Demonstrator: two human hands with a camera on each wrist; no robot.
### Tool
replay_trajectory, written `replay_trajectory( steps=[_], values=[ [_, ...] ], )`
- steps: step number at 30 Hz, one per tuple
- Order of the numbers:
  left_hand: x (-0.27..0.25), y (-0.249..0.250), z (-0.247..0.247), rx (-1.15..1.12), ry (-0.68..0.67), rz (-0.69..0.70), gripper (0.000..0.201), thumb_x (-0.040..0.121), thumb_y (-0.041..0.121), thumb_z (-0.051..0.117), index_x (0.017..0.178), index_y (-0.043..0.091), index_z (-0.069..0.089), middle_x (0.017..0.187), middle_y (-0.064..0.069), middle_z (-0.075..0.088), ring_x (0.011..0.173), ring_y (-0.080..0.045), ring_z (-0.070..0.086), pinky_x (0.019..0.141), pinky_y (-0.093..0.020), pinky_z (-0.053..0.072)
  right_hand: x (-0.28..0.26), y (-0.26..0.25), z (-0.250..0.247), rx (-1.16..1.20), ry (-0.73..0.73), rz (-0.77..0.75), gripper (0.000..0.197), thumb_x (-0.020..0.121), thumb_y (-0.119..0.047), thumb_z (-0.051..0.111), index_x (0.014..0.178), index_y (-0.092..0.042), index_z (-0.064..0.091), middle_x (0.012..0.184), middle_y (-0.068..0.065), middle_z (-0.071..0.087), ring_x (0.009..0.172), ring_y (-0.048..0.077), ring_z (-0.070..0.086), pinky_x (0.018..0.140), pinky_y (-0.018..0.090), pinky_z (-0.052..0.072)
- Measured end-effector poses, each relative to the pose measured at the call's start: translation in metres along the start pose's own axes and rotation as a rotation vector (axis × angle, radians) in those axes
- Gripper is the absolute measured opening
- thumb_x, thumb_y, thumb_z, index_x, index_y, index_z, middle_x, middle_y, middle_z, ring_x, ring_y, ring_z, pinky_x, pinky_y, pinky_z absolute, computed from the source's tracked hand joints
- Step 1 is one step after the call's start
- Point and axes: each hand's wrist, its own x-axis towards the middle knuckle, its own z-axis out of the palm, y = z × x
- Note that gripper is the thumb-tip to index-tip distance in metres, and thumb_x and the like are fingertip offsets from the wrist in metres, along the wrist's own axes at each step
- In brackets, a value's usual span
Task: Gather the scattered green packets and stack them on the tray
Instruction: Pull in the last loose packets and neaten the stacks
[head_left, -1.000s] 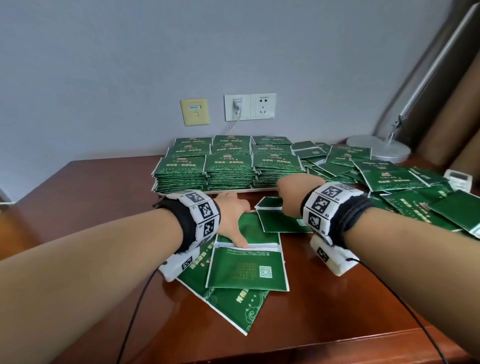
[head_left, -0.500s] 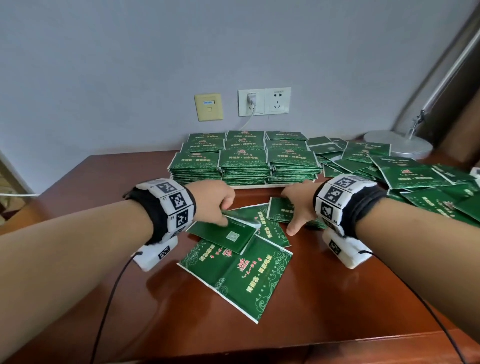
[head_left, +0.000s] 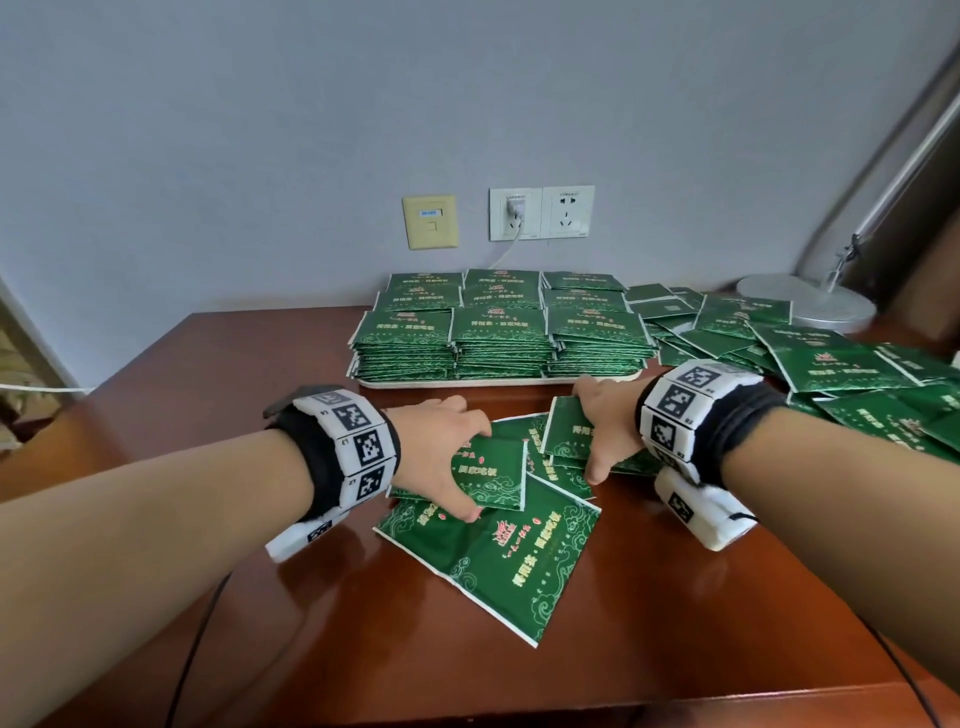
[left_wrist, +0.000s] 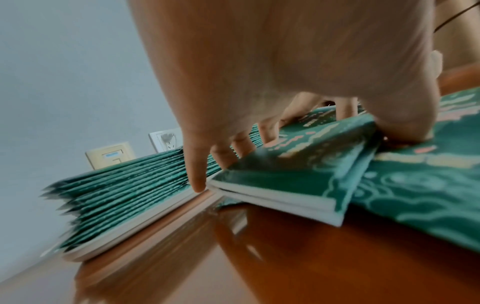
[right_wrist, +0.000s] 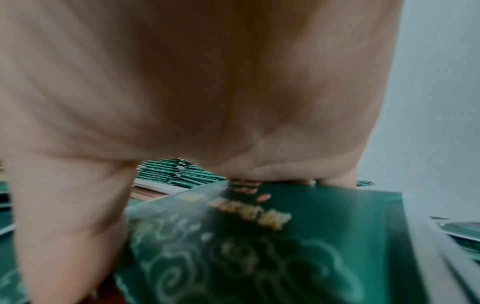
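- Head: left hand (head_left: 441, 457) pinches a small green packet (head_left: 493, 475), thumb at its near edge; right hand (head_left: 605, 423) clamps a packet stack (head_left: 569, 428). Both lie just before the tray (head_left: 493, 383) w/ stacked packets (head_left: 501, 338).
- L wrist: fingers (left_wrist: 291, 115) over, thumb under packet pair.
- R wrist: blurry; thumb and fingers grip packet edges.

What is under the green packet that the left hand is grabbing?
Under the packet in the left hand lies a second one, then a big packet flat on the table. Anything deeper is covered.
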Motion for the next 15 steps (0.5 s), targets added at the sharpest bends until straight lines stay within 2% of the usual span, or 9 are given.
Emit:
replay_trajectory(
  steps=[2, 6, 10, 12, 15],
  values=[
    [-0.003, -0.001, 0.002, 0.011, 0.015, -0.012, 0.089, 0.066, 0.065, 0.07, 0.136, 0.025, 0.031, 0.111, 0.006, 0.039, 0.093, -0.014, 0.049, 0.083, -0.034, 0.047, 0.0, -0.001, -0.002, -0.038, 0.019, -0.005, 0.104, 0.063, -0.046, 0.082, 0.138, -0.012, 0.019, 0.123, 0.008, 0.049, 0.104, 0.027, 0.057, 0.085, 0.04, 0.051],
    [-0.006, -0.007, -0.002, 0.022, 0.063, -0.012, 0.086, 0.069, 0.061, 0.068, 0.137, 0.023, 0.032, 0.114, 0.007, 0.049, 0.096, -0.013, 0.051, 0.086, -0.035, 0.048, 0.0, -0.002, -0.012, -0.036, 0.077, -0.014, 0.094, 0.06, -0.038, 0.084, 0.129, -0.014, 0.026, 0.12, 0.008, 0.044, 0.109, 0.029, 0.053, 0.088, 0.045, 0.049],
    [-0.008, -0.018, -0.02, 0.026, 0.129, -0.02, 0.087, 0.072, 0.058, 0.067, 0.141, 0.021, 0.03, 0.127, 0.006, 0.047, 0.107, -0.014, 0.051, 0.092, -0.034, 0.047, 0.002, -0.003, -0.029, 0.027, 0.161, -0.064, 0.082, 0.065, -0.035, 0.079, 0.125, -0.012, 0.03, 0.115, 0.007, 0.043, 0.1, 0.026, 0.053, 0.083, 0.04, 0.051],
    [-0.008, -0.025, -0.032, 0.033, 0.155, -0.039, 0.087, 0.072, 0.057, 0.067, 0.142, 0.022, 0.029, 0.129, 0.006, 0.047, 0.109, -0.015, 0.052, 0.092, -0.038, 0.048, 0.003, -0.004, -0.038, 0.053, 0.21, -0.086, 0.08, 0.066, -0.035, 0.078, 0.127, -0.013, 0.031, 0.115, 0.007, 0.044, 0.1, 0.024, 0.053, 0.082, 0.039, 0.051],
    [-0.005, -0.041, -0.054, 0.045, 0.214, -0.064, 0.087, 0.074, 0.056, 0.067, 0.144, 0.024, 0.028, 0.14, 0.004, 0.044, 0.121, -0.017, 0.048, 0.099, -0.036, 0.044, 0.007, -0.005, -0.055, 0.068, 0.219, -0.106, 0.084, 0.067, -0.036, 0.078, 0.132, -0.013, 0.029, 0.12, 0.007, 0.045, 0.103, 0.026, 0.054, 0.085, 0.041, 0.051]
  ],
)
